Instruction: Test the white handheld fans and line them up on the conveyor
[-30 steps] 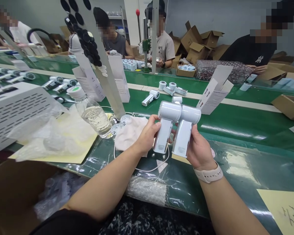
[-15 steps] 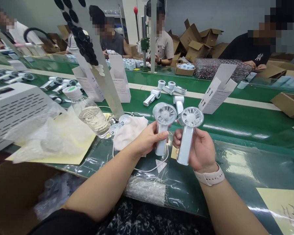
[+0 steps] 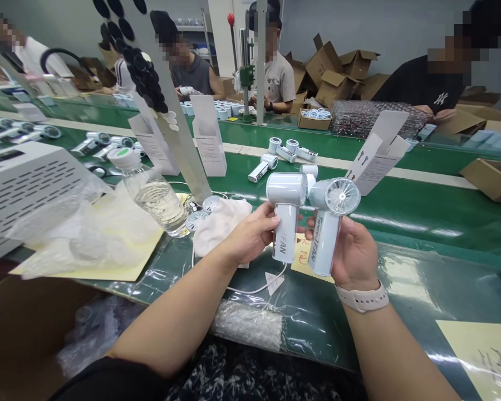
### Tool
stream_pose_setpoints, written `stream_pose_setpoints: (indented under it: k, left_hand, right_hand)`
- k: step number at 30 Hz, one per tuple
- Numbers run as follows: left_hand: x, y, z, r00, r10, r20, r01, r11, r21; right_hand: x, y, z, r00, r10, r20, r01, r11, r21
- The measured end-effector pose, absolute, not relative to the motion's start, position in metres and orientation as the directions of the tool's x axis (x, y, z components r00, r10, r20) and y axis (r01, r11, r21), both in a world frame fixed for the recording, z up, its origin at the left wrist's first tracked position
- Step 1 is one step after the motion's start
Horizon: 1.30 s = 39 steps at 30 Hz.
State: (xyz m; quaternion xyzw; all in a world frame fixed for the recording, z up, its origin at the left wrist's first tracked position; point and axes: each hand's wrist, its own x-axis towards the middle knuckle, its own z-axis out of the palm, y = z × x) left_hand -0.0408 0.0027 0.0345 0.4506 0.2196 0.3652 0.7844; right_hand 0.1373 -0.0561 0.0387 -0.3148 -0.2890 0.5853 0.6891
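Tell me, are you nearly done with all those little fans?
Done: hard to tell, since no packed fan shows. In hand: the left hand grips the left fan and the right hand grips the right fan; both look whole. Left: loose fans lie on the belt and boxes stand open, so plenty probably remains.

Centre frame: left fan [image 3: 286,223] in left hand [image 3: 250,236], right fan [image 3: 328,234] in right hand [image 3: 354,253], side by side above the bench [image 3: 401,289].
Below the fans: cable [image 3: 254,288] on the bench.
Left of centre: cloth [image 3: 221,223] beside the left hand; bottle [image 3: 154,195] left of the cloth; vented case [image 3: 25,184] at the left edge.
Behind the fans: belt [image 3: 421,206] carrying loose fans [image 3: 263,167], left carton [image 3: 209,136] and right carton [image 3: 376,150] flanking them.
Lower right corner: sheet [image 3: 480,356] on the bench.
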Motion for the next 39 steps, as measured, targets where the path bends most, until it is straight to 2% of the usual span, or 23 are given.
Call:
stream_pose_setpoints:
  k: [6, 10, 13, 23, 33, 39]
  left_hand:
    - [-0.043, 0.003, 0.035, 0.610, 0.791, 0.045, -0.341, 0.211, 0.916]
    - [-0.041, 0.001, 0.038, 0.621, 0.781, 0.067, -0.336, 0.187, 0.923]
    - [-0.040, 0.000, 0.040, 0.610, 0.789, 0.067, -0.331, 0.178, 0.927]
    - [-0.040, 0.001, 0.040, 0.603, 0.797, 0.026, -0.297, 0.193, 0.935]
    - [-0.041, 0.006, 0.035, 0.615, 0.783, -0.093, -0.255, 0.309, 0.916]
    - [-0.042, 0.004, 0.037, 0.602, 0.794, -0.085, -0.265, 0.298, 0.917]
  right_hand:
    - [0.135, -0.053, 0.043, 0.215, 0.976, 0.011, -0.619, 0.145, -0.772]
    - [0.134, -0.051, 0.044, 0.305, 0.952, 0.008, -0.548, 0.182, -0.817]
    - [0.132, -0.051, 0.046, 0.330, 0.943, -0.037, -0.527, 0.151, -0.836]
    - [0.128, -0.050, 0.050, 0.349, 0.924, -0.156, -0.559, 0.071, -0.826]
    - [0.127, -0.049, 0.046, 0.308, 0.900, -0.308, -0.624, -0.053, -0.780]
    - [0.128, -0.049, 0.043, 0.239, 0.929, -0.284, -0.657, -0.061, -0.752]
